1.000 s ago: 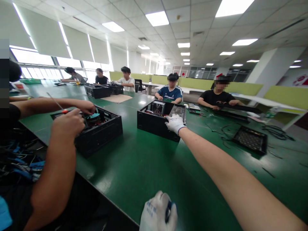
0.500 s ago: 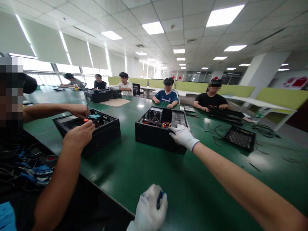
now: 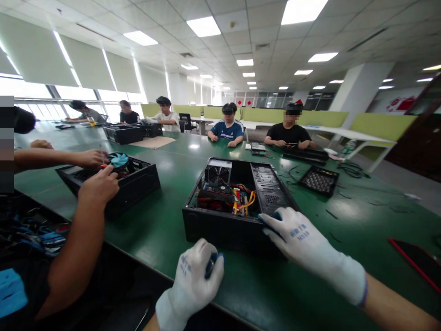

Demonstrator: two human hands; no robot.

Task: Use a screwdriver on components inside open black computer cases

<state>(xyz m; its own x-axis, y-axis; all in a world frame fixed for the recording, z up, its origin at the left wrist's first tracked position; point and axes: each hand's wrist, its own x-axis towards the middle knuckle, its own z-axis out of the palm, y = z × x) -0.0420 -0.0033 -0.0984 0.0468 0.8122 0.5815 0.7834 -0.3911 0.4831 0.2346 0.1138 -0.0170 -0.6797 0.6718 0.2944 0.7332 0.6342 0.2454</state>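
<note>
An open black computer case (image 3: 237, 232) lies on the green table (image 3: 148, 243), with a fan, a board and yellow and red cables showing inside. My right hand (image 3: 292, 232), in a white glove, grips the case's near right edge between thumb and fingers. In front of the case is my left hand (image 3: 196, 276), also gloved, its fingers curled over the table's near edge. Whatever it may hold is hidden in the curl.
At the left, a co-worker's bare hands (image 3: 98, 184) work at another black case (image 3: 138, 188) with a blue fan. A black tray (image 3: 319, 180), cables (image 3: 353, 169) and a red-edged panel (image 3: 416, 262) lie to the right. More people sit across the table.
The case and my right hand appear nearer and larger, and the case looks turned. My left hand appears higher and further left. The view has shifted right.
</note>
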